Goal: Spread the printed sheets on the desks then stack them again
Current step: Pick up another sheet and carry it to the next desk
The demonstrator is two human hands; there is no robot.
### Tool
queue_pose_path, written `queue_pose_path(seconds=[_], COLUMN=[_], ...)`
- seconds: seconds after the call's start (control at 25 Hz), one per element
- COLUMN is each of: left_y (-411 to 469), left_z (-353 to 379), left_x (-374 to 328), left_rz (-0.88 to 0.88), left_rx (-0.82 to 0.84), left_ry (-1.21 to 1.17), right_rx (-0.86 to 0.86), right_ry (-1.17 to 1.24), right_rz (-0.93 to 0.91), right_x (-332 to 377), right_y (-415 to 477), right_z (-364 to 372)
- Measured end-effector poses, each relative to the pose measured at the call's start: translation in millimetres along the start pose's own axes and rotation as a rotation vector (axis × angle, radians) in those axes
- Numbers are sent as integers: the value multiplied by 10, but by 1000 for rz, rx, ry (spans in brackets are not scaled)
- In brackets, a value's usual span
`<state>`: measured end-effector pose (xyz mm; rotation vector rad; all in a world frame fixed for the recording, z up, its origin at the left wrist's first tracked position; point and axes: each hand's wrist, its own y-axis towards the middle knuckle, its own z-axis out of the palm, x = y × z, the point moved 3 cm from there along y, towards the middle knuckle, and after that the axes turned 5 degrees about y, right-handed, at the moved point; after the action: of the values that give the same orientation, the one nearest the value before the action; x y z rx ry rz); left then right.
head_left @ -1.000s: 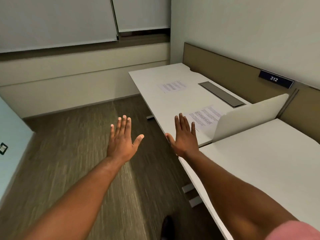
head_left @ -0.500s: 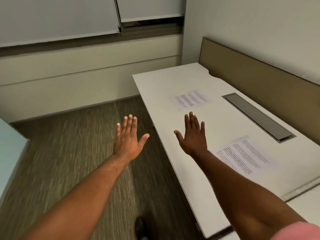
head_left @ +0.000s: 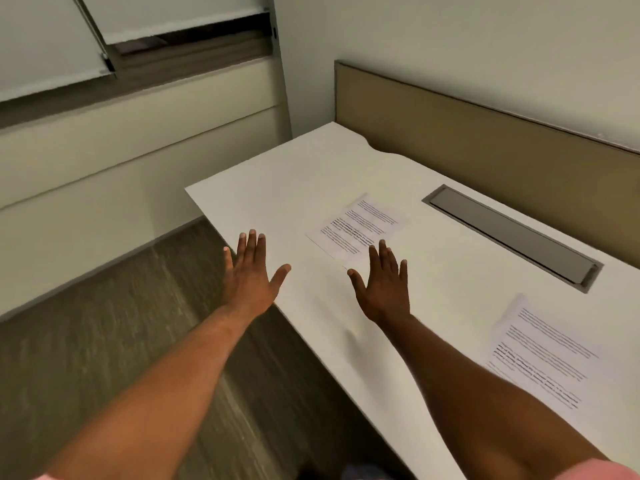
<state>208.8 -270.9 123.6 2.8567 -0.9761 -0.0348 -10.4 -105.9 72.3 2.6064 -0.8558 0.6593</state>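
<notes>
- Head view: your right hand [head_left: 382, 289] hovers flat, fingers [head_left: 374, 259] spread and holding nothing, their tips at the near corner of the far printed sheet [head_left: 356, 229]; you cannot tell whether they touch it.
- Your left hand [head_left: 250, 275] is equally open and empty, over the table's [head_left: 277, 188] left edge.
- The near printed sheet [head_left: 540, 351] lies flat to the right of your right forearm, well apart from the far one.
- The white table stands in a corner, a tan panel [head_left: 485, 133] behind it and striped carpet [head_left: 86, 341] below.
- A grey cable hatch [head_left: 512, 233] sits beyond both sheets.
</notes>
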Motion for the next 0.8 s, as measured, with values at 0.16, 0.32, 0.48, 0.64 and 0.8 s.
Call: queue_pose_path(seconds=[0.16, 0.32, 0.48, 0.64, 0.8], left_y=[943, 1583, 2154, 2582, 2947], left_z=[243, 526, 934, 1209, 1409], left_x=[-186, -406, -585, -824, -1153], left_rz=[98, 161, 211, 270, 382], left_rx=[-1, 45, 142, 238, 288], left_ry=[-55, -134, -152, -211, -328], right_rx=[-54, -50, -31, -12, -39], right_ry=[32, 40, 67, 80, 115], right_rz=[154, 222, 343, 463, 577], right_x=[-156, -288, -450, -669, -912], right_y=[696, 1277, 1667, 1857, 1964], right_z=[194, 447, 650, 707, 749])
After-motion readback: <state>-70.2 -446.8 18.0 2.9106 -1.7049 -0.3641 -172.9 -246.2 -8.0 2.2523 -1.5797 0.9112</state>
